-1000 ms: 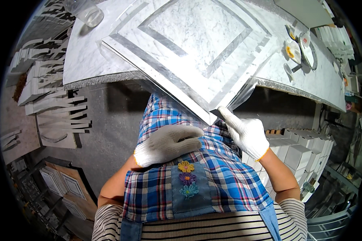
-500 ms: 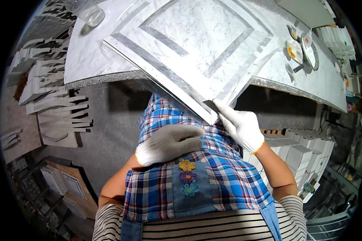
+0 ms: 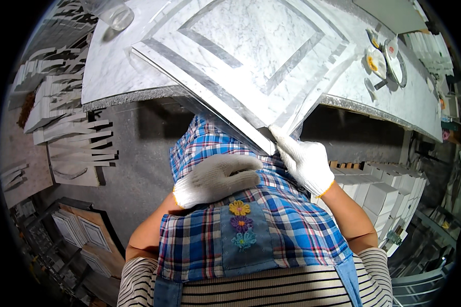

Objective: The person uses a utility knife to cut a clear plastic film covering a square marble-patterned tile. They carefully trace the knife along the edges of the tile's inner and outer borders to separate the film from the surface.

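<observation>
A white marble panel [image 3: 256, 56] inlaid with grey strips that form nested squares lies turned cornerwise on the marble-topped table [image 3: 123, 71]. Its near corner juts past the table's front edge, toward my apron. My right hand [image 3: 306, 161], in a white knitted glove, grips that corner; one fingertip presses on a grey strip at the tip, and the underside of the grip is hidden. My left hand [image 3: 215, 180], gloved alike, hovers or rests against the blue checked apron [image 3: 189, 240], its fingers stretched and thumb apart. It is empty and clear of the panel.
A clear plastic cup [image 3: 119, 16] stands at the table's far left. Small dishes [image 3: 376, 62] with orange matter and a dark ring [image 3: 397, 69] lie at the right. Stacked stone strips [image 3: 66, 123] fill the left side; pale blocks [image 3: 379, 197] are piled at lower right.
The dark grey piece lifted at the panel's near corner now looks flush with the strip under my right fingertip. Both hands have shifted only slightly.
</observation>
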Available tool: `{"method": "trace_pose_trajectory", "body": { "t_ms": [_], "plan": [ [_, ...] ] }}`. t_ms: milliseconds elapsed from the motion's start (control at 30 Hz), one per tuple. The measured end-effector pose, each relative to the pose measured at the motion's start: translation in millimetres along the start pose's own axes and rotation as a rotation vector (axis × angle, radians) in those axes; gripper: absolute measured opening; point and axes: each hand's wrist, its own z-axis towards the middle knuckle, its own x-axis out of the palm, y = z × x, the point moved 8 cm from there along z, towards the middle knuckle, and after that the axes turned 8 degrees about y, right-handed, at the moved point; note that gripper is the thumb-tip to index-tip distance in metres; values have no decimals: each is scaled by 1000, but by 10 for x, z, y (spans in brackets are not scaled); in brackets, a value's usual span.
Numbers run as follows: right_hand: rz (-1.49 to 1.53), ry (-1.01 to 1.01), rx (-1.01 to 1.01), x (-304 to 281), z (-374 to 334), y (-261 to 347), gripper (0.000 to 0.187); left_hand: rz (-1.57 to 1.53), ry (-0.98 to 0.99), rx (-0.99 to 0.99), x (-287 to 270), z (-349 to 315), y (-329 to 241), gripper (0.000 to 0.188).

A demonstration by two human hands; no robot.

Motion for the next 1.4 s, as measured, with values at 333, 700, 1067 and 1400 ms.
{"method": "trace_pose_trajectory", "body": {
  "t_ms": [333, 700, 1067, 1400],
  "plan": [
    [127, -9, 3, 63, -52, -122, 49, -3, 80, -54, 21, -3, -30, 37],
    [95, -32, 89, 56, -183, -1, 48, 289, -96, 153, -66, 270, 234, 36],
    [170, -178, 162, 163, -226, 39, 49, -211, -93, -84, -75, 483, 466, 29],
    [195, -275, 188, 211, -245, 30, 51, -355, -95, -63, -45, 514, 480, 30]
  ]
}}
